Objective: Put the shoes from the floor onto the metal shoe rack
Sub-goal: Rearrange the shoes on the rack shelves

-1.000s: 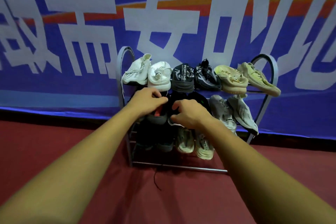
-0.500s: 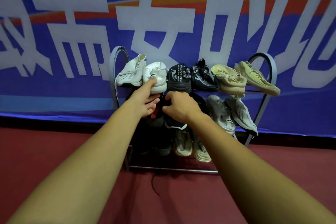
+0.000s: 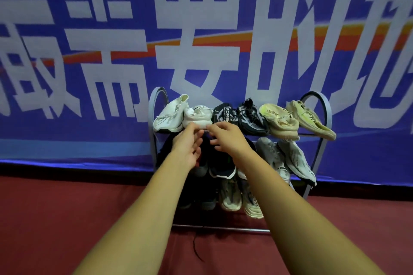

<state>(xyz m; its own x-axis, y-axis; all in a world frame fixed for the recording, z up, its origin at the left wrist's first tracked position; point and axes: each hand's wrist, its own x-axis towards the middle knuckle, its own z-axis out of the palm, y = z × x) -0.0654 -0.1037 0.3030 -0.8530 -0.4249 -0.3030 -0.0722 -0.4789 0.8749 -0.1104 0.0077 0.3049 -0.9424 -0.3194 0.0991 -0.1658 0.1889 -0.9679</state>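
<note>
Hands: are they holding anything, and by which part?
The left hand and right hand both touch the lower edge of the second white shoe from the left; whether they pinch it cannot be told.

Matt metal rack [image 3: 325, 147]; cloth shoes [image 3: 280, 119]

Dim, bluish light overall. Heavy shadow right under the left hand [image 3: 187, 147] and right hand [image 3: 228, 138] swallows the dark shoes [image 3: 221, 169] on the metal shoe rack [image 3: 327, 118]. Banner [image 3: 89, 140] above them bows toward frame edges, wide-angle. Forearms [image 3: 134, 230] nearest lens slightly soft.
</note>
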